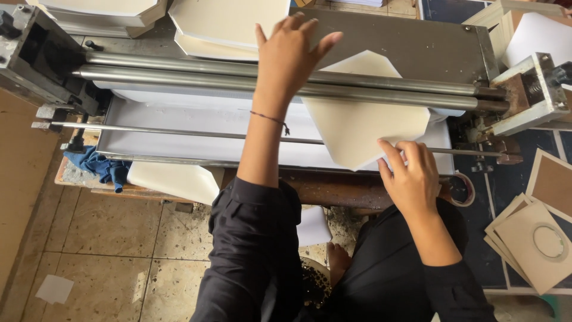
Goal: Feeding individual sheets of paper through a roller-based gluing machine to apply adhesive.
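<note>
- Fingers of the left hand (290, 56) spread flat over the rollers (179, 80).
- Right hand (411, 176) pinches the cream sheet (357, 125) (its top edge hidden under the rollers).

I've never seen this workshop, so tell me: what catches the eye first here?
The long steel rollers running across the frame stand out, with a cream sheet fed under them right of centre. The left hand is spread flat over the rollers, while the right hand pinches the sheet's near corner. A blue rag lies at the machine's left edge.
</note>
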